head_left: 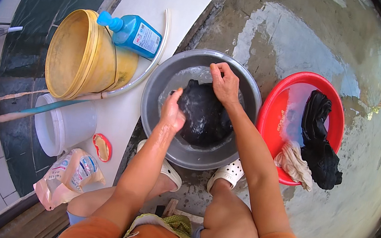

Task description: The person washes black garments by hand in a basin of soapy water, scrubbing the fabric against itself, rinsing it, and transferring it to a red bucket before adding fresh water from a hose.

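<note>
A grey basin of water stands on the ground in front of me, with a dark, wet piece of clothing bunched up in it. At the left side of this garment is my left hand, its fingers stretched upward and apart. Over the far right part of the basin, my right hand is curled, thumb and fingertips together. Whatever may be between those fingertips is hidden. On the right, a red basin holds some water, black clothing and a beige cloth, both hanging over its near rim.
Left of the grey basin, a white board carries a yellow bucket on its side, a blue pump bottle, a whitish tub, a red-rimmed brush-like object and a plastic bag. A hose crosses there.
</note>
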Available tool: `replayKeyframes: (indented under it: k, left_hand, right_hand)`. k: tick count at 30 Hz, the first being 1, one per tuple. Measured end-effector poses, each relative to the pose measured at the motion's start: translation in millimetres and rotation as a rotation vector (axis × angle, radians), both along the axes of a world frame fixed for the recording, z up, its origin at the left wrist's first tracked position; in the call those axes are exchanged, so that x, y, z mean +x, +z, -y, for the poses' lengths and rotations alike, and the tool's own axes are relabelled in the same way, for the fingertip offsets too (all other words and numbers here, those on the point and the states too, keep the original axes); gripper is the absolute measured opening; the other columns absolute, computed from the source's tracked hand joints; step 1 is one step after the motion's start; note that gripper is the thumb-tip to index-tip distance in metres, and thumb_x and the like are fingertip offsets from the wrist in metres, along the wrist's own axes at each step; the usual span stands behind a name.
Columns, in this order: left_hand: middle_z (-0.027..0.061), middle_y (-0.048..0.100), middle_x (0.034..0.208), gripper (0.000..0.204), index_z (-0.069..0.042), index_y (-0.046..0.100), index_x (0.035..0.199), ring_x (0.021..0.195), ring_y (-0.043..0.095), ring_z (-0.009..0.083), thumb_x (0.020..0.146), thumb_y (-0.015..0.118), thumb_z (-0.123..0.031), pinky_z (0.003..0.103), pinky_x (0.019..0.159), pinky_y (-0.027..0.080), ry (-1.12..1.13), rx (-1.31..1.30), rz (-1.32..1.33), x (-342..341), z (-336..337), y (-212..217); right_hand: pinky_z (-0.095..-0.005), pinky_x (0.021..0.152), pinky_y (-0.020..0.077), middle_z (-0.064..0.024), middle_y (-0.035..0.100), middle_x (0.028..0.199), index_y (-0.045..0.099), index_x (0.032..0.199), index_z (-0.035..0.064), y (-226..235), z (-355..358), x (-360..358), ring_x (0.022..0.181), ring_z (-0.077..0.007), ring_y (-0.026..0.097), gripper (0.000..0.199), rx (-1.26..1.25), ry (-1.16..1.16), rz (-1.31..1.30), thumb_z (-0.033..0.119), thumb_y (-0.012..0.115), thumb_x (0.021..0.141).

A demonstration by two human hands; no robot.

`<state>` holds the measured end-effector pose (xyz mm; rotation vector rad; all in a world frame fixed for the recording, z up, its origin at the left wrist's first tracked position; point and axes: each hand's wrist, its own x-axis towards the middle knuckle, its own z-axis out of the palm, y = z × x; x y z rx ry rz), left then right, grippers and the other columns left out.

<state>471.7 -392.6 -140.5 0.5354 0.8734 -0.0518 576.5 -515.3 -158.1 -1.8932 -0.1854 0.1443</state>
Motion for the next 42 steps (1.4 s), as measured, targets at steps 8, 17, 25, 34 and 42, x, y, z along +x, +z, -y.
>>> replayKeyframes:
  k: [8, 17, 25, 34, 42]
  left_hand:
    - [0.0115, 0.051, 0.122, 0.062, -0.006, 0.042, 0.125, 0.116, 0.046, 0.0278, 0.085, 0.047, -0.053, 0.045, 0.099, 0.035, -0.128, -0.145, 0.037, -7, -4, -25]
    - [0.0088, 0.06, 0.101, 0.028, -0.005, 0.054, 0.108, 0.09, 0.06, 0.0207, 0.084, 0.049, -0.019, 0.035, 0.079, 0.05, -0.178, -0.031, -0.175, -26, 35, -20]
    - [0.0088, 0.062, 0.102, 0.038, -0.009, 0.061, 0.104, 0.093, 0.061, 0.0253, 0.089, 0.041, -0.037, 0.039, 0.087, 0.047, -0.14, -0.4, 0.01, -13, 43, 18]
    - [0.0196, 0.05, 0.116, 0.052, 0.0, 0.037, 0.124, 0.091, 0.061, 0.0284, 0.084, 0.059, -0.025, 0.039, 0.077, 0.052, -0.003, 0.287, -0.143, -5, 1, -1]
    - [0.0194, 0.05, 0.115, 0.062, 0.002, 0.042, 0.12, 0.108, 0.048, 0.0301, 0.075, 0.068, -0.031, 0.038, 0.093, 0.037, -0.542, 0.788, -0.107, -2, -25, -83]
  right_hand:
    - [-0.0392, 0.084, 0.0448, -0.0157, 0.059, 0.103, 0.06, 0.096, 0.0054, -50, 26, -33, 0.096, -0.0344, 0.056, 0.03, -0.076, 0.28, -0.02, 0.022, 0.06, 0.071]
    - [-0.0426, 0.055, 0.0474, -0.0121, 0.058, 0.075, 0.054, 0.074, 0.008, -4, -6, -89, 0.065, -0.0337, 0.059, 0.023, -0.346, 0.267, 0.188, 0.027, 0.065, 0.069]
    - [-0.0394, 0.053, 0.0469, -0.0102, 0.056, 0.059, 0.051, 0.065, 0.0111, 47, -4, -135, 0.056, -0.0292, 0.059, 0.019, -0.07, 0.737, 0.324, 0.022, 0.066, 0.059]
    - [-0.0455, 0.074, 0.0468, -0.0163, 0.052, 0.109, 0.046, 0.121, 0.0212, 0, 17, -24, 0.093, -0.0359, 0.056, 0.056, -0.344, 0.136, 0.074, 0.045, 0.063, 0.074]
    - [-0.0424, 0.081, 0.0454, -0.0176, 0.058, 0.097, 0.063, 0.095, 0.0115, -62, 7, -13, 0.101, -0.0358, 0.053, 0.028, -0.554, 0.147, -0.314, 0.033, 0.058, 0.078]
